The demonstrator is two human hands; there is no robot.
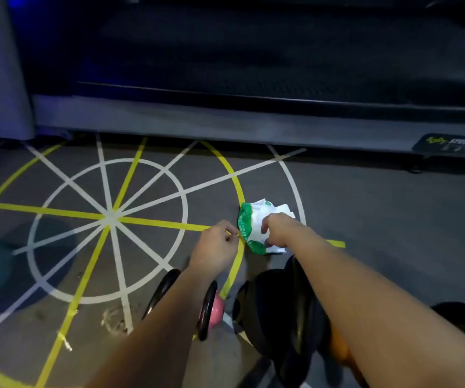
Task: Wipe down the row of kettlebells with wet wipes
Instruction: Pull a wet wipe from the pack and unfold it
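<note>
Pinching the left edge of the green-and-white wet wipes pack (247, 223), the left hand (216, 245) is keeping its fingers curled tight, while the right hand (279, 229) is gripping the pack's white top with bent fingers; whether a single wipe is caught between them is not clear. The pack is lying on the grey floor (380, 219), on a yellow arc among painted white and yellow lines. Nearer the person, under the forearms, a pink kettlebell (216, 308), a black kettlebell (276, 303) and an orange kettlebell (338, 345) are standing side by side. Beyond the pack, a treadmill (253, 121) is running across the back.
</note>
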